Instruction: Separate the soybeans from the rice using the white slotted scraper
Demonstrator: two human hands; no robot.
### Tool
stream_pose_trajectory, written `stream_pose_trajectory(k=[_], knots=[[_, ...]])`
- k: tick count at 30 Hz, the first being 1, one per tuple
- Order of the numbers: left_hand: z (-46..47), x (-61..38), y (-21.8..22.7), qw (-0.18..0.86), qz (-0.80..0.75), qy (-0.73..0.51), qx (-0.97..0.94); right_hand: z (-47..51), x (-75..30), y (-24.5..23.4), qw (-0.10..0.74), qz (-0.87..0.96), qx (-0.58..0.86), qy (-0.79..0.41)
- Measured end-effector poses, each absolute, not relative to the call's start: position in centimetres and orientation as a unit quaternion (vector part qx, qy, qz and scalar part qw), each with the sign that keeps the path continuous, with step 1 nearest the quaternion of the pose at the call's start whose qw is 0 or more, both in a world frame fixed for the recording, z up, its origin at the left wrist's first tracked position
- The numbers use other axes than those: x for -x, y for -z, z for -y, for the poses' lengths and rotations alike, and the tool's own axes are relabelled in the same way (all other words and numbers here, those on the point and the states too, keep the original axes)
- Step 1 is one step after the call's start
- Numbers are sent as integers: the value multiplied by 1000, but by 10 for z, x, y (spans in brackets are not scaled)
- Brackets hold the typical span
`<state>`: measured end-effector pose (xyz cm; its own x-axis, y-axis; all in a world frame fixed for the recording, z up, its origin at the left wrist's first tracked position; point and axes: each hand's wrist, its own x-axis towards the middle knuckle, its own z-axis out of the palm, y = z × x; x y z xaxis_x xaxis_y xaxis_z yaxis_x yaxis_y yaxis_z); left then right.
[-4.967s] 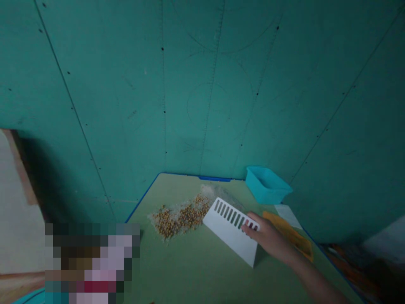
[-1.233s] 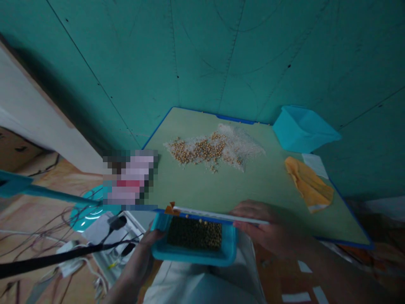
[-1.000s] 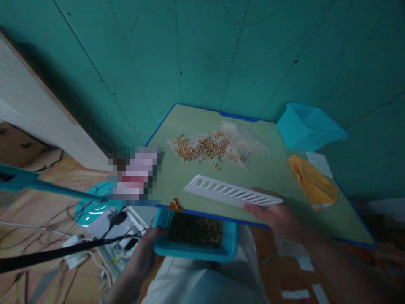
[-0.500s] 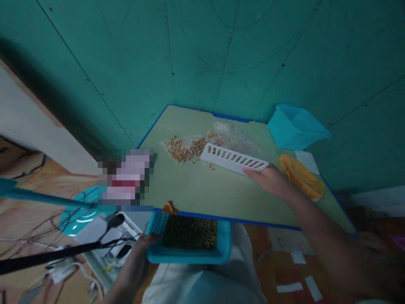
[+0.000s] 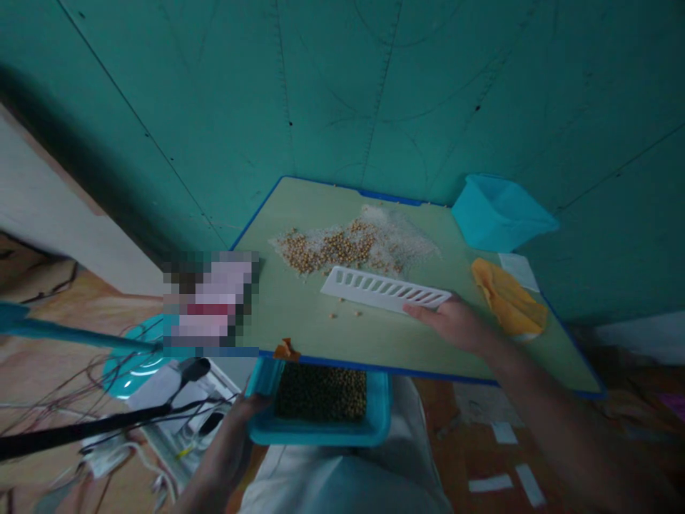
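My right hand [image 5: 449,321] grips the right end of a white slotted plastic strip [image 5: 369,288], thumb on its near side. The strip lies low over the table [image 5: 305,321], just on the near side of a spread pile of soybeans [image 5: 347,246] mixed with white grains [image 5: 401,228]. A few loose beans [image 5: 357,313] lie nearer than the strip. My left hand [image 5: 251,412] holds the left rim of a teal plastic tray [image 5: 321,434] below the table's front edge. Inside it are dark green beans [image 5: 305,392] with soybeans at the right side.
At the table's back right stands an open blue container [image 5: 497,214]. An orange cloth [image 5: 508,303] and white paper [image 5: 519,273] lie at the right. A brown scrap [image 5: 286,350] sits on the front edge. Cables and a teal stool [image 5: 120,371] are at the left; a green wall [image 5: 342,93] rises behind.
My right hand has drawn the strip nearer and slightly left, off the pile. A few beans now lie on the near side of it. My left hand and the tray have stayed put.
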<state>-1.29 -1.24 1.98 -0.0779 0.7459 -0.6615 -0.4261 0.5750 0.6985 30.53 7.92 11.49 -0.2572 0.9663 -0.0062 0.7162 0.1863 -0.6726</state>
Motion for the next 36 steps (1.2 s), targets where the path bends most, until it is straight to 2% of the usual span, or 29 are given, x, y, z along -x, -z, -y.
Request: stream_pose_trajectory(k=[11, 23, 29, 36], knots=[[18, 19, -3, 680, -553, -459, -149, -63, -298, -120, 199, 774, 556, -230], [9, -6, -37, 694, -568, -427, -119, -23, -284, -127, 196, 850, 412, -264], [9, -6, -33, 702, -561, -420, -126, -19, -294, -123, 208, 798, 523, -213], [9, -7, -36, 704, -554, -427, -121, -43, -300, -117, 245, 771, 549, -212]])
